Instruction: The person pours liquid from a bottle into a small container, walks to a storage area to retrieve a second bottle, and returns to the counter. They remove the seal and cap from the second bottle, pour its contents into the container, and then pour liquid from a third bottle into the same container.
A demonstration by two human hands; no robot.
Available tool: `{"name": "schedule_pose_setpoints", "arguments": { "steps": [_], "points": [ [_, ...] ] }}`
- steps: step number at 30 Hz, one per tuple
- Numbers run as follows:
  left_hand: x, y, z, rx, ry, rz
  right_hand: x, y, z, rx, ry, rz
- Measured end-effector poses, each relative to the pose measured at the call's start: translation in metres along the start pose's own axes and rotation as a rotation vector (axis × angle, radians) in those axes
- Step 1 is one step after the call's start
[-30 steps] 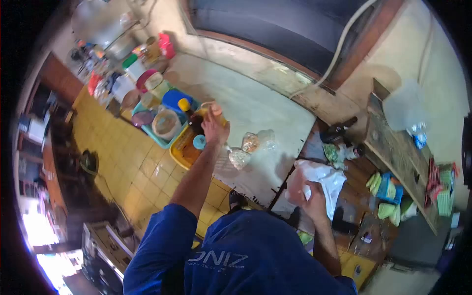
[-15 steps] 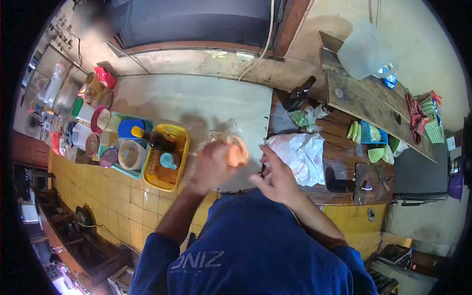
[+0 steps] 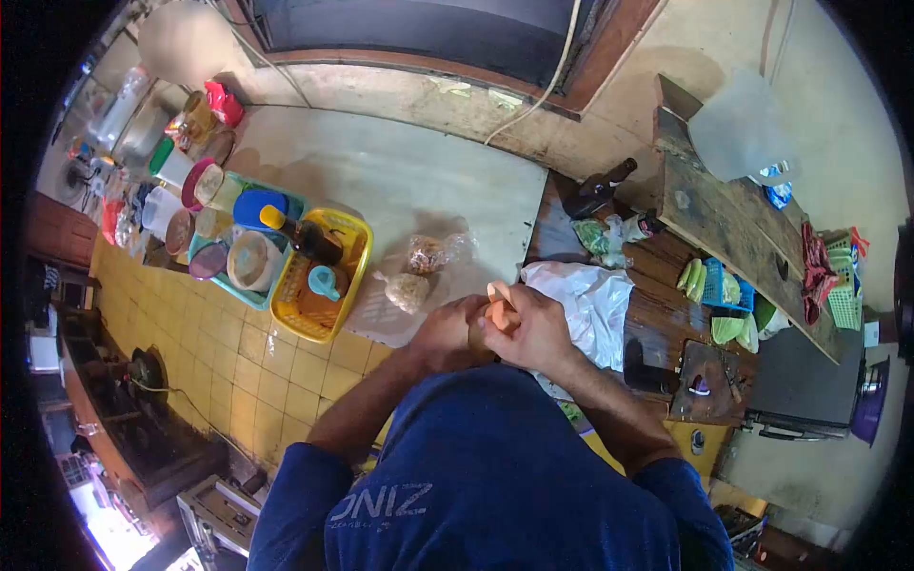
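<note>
Both hands now meet in front of our chest at the counter's near edge, where half a second ago only the left hand (image 3: 447,335) carried the orange jar (image 3: 499,314) and the right hand (image 3: 533,328) hung open beside it. A second ago the left hand was far out over the yellow basket (image 3: 354,249), lifting that jar, while the right rested on the white cloth (image 3: 586,303). Now the left hand is wrapped around the jar's lower part and the right hand is curled over its top, fingers closed on it; we cannot tell whether a lid is on it, as the hands hide most of it.

What shows of the jar is a small, pale orange, rounded patch between the two thumbs. It sits above the edge of the grey counter (image 3: 400,181), just beside the white cloth. Two clear bags of snacks (image 3: 419,271) lie on the counter beyond the hands, unmoved, and the dark bottle (image 3: 305,238) lies across the basket as before.
</note>
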State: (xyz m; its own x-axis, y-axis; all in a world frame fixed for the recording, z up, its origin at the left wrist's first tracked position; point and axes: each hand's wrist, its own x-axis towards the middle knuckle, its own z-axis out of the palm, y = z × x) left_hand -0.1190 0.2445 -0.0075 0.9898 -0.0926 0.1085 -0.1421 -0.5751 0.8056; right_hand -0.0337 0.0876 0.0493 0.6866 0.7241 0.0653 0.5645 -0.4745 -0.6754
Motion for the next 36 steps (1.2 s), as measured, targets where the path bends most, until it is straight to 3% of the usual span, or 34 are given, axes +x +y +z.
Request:
{"name": "schedule_pose_setpoints", "arguments": {
  "steps": [4,6,7,9,10,12,13,15,19,21,23,25,27,28,29,31,32,35,36],
  "points": [
    [0.010,0.004,-0.018,0.002,-0.137,-0.036,-0.001,0.001,-0.005,-0.031,0.037,-0.219],
    [0.008,0.006,-0.021,-0.146,-0.159,-0.010,-0.001,0.003,-0.002,-0.066,0.041,-0.333],
    [0.006,0.013,-0.024,-0.279,-0.213,-0.098,-0.002,0.003,-0.003,-0.039,0.025,-0.361],
    [0.009,0.021,-0.029,-0.090,-0.201,0.037,0.001,0.003,-0.009,-0.071,-0.030,-0.326],
    [0.010,0.024,-0.025,-0.078,-0.187,0.017,0.004,0.004,-0.013,-0.054,-0.040,-0.345],
    [0.010,0.030,-0.015,0.123,-0.076,-0.080,0.010,0.007,-0.023,0.087,-0.119,-0.065],
    [0.007,0.028,-0.008,0.127,-0.065,-0.086,0.011,0.011,-0.029,0.087,-0.125,-0.076],
    [0.004,0.021,0.001,0.401,0.025,-0.101,0.008,0.019,-0.038,0.185,-0.396,-0.009],
    [0.004,0.017,0.000,0.383,-0.042,-0.009,-0.009,0.030,-0.030,0.134,-0.318,-0.138],
    [0.010,0.020,-0.010,0.350,-0.109,-0.028,-0.014,0.031,-0.026,0.182,-0.308,-0.107],
    [0.012,0.021,-0.016,0.308,-0.183,-0.037,-0.015,0.032,-0.028,-0.015,-0.296,-0.390],
    [0.009,0.018,-0.020,-0.010,-0.401,-0.013,-0.017,0.012,-0.039,-0.031,-0.399,-0.371],
    [0.007,0.006,-0.009,-0.027,-0.384,0.032,-0.015,0.002,-0.046,-0.339,-0.520,-0.703],
    [0.007,0.003,-0.007,-0.079,-0.364,0.056,-0.015,-0.018,-0.053,-0.145,-0.701,-0.148],
    [0.008,-0.001,-0.005,-0.127,-0.344,0.082,-0.014,-0.005,-0.051,-0.148,-0.692,-0.131],
    [0.006,-0.024,0.007,-0.219,-0.368,0.100,-0.015,0.032,-0.041,-0.324,-0.483,-0.894],
    [0.001,-0.045,0.018,-0.229,-0.331,0.136,-0.017,0.026,-0.045,-0.140,-0.462,-0.700],
    [-0.014,-0.083,0.037,-0.151,-0.310,0.140,-0.004,0.038,-0.061,-0.246,-0.329,-0.766],
    [-0.021,-0.097,0.047,-0.158,-0.128,0.114,-0.010,0.061,-0.046,-0.029,-0.202,-0.490]
  ]
}}
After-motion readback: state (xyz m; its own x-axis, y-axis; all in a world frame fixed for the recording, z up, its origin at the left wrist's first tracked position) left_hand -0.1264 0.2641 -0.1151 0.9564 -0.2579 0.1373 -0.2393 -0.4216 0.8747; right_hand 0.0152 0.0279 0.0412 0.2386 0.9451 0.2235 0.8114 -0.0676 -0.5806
